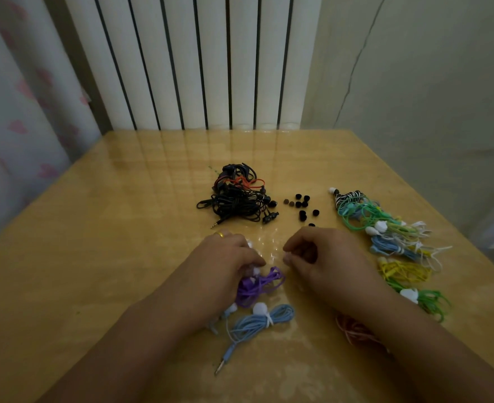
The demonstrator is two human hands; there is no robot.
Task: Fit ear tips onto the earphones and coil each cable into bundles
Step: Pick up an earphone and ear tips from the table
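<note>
**Purple earphones in hand, mid ear-tip job**

So the left hand (225, 257) has its fingers curled down onto the purple earphones (259, 285), holding that loose bundle against the table (94, 257) near the front edge. There's a gold ring (219, 234) on one finger. The right hand (321, 257) sits just beside it with fingers curled in and fingertips pinched together; honestly can't tell what's in there, too small and dim.

Just below the purple set lies a light blue bundle (257, 321), tied and tipped in white. The black tangle (237, 199) sits further back, loose black ear tips (302, 205) scattered beside it. Down the right side runs a row of coloured bundles (397, 245): green, blue, yellow.
</note>
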